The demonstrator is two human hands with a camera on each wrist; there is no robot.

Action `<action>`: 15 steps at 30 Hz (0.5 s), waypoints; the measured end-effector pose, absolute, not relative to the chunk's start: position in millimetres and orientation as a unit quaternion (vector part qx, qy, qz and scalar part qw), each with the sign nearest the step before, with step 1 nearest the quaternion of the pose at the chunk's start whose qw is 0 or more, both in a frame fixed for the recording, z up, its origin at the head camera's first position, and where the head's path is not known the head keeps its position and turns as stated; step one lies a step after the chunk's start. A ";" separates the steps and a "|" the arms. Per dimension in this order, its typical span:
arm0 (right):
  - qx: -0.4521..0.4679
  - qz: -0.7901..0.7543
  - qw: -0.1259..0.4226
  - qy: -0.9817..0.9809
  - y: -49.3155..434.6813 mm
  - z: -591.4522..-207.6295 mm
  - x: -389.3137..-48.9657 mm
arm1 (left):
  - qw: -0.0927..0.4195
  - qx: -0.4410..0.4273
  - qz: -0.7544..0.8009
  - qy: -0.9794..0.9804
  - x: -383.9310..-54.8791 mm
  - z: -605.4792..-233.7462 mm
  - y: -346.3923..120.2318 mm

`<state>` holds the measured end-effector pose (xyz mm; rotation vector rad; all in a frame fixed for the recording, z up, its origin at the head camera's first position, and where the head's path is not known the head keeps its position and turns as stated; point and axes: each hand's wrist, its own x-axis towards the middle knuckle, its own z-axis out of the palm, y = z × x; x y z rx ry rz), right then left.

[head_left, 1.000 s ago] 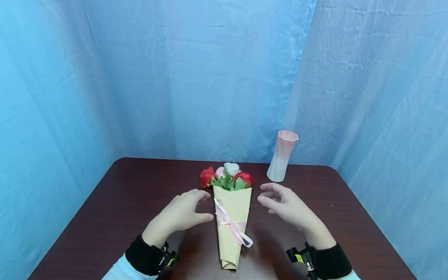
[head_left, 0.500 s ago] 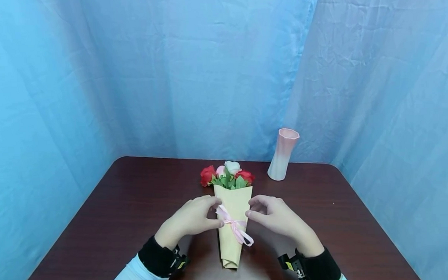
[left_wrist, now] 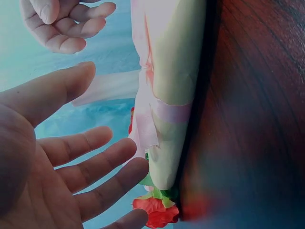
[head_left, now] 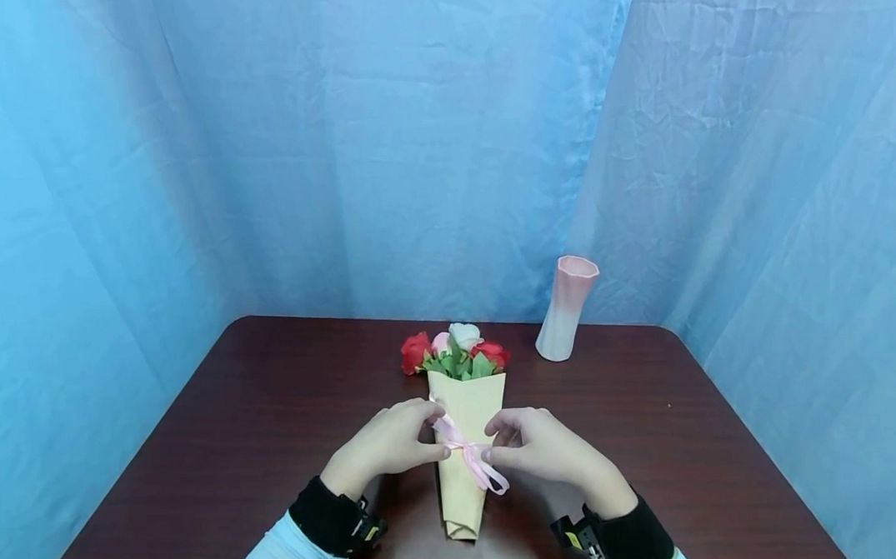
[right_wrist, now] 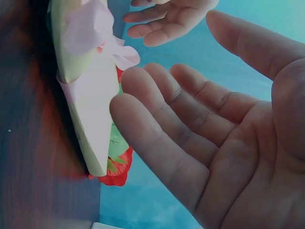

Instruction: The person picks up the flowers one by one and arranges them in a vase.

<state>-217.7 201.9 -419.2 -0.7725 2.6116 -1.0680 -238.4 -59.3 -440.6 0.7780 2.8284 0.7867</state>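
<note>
A bouquet in cream wrapping paper (head_left: 468,399) lies on the table, its flower heads (head_left: 455,354) in red, pink and white pointing to the back. A pink ribbon (head_left: 480,468) is tied round the paper in a bow. At the bouquet's left side is my left hand (head_left: 391,440), thumb and fingers apart near the ribbon. My right hand (head_left: 549,448) hovers on the other side, fingertips by the bow. Both wrist views show relaxed fingers with nothing between them: the left hand (left_wrist: 52,176) beside the ribbon, the right hand (right_wrist: 224,143) beside the paper.
Behind and to the right of the bouquet stands a vase (head_left: 567,308), pink at the top and white below. The dark wooden table (head_left: 272,387) has rounded far corners. Blue cloth (head_left: 412,148) hangs close around its back and sides.
Both hands have moved inward and nearer to me, from beside the top of the paper down to the ribbon. The bouquet and the vase stay in place.
</note>
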 end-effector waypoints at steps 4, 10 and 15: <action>-0.271 -0.359 0.120 0.885 201.0 -421.9 -217.9 | 0.050 0.254 0.253 0.932 -238.7 -442.8 -58.7; -0.316 -0.341 0.147 0.873 201.2 -426.2 -217.3 | 0.052 0.254 0.251 0.932 -239.3 -445.0 -57.4; -0.358 -0.328 0.187 0.854 201.5 -428.2 -215.7 | 0.052 0.251 0.246 0.935 -239.5 -446.6 -58.0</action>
